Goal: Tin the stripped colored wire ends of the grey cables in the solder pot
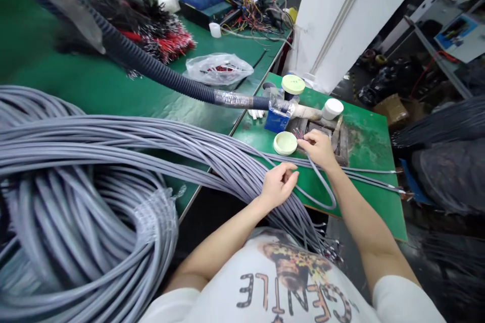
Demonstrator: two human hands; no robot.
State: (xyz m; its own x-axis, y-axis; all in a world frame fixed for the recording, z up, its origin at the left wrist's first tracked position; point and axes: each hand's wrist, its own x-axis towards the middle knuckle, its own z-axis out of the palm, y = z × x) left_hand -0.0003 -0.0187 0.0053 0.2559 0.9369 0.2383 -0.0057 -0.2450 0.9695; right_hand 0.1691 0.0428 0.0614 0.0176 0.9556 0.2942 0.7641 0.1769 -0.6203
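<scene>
My right hand (pixel 318 149) pinches the end of a grey cable (pixel 326 186), whose thin coloured wires (pixel 298 134) fan out past my fingertips. This end is just right of a shallow pale-yellow dish (pixel 285 143) on the small green board (pixel 373 207). From my hand the cable loops down and back toward my left hand (pixel 279 185). My left hand is curled with thumb and fingers close together, over a thick bundle of grey cables (pixel 212 154); whether it grips one of them is hidden.
A black corrugated hose (pixel 162 73) crosses above the green table to a blue box (pixel 277 120). A white round container (pixel 332 109) and a yellow-lidded jar (pixel 293 84) stand behind my right hand. Coiled cables (pixel 76 222) fill the left. A plastic bag (pixel 220 69) lies farther back.
</scene>
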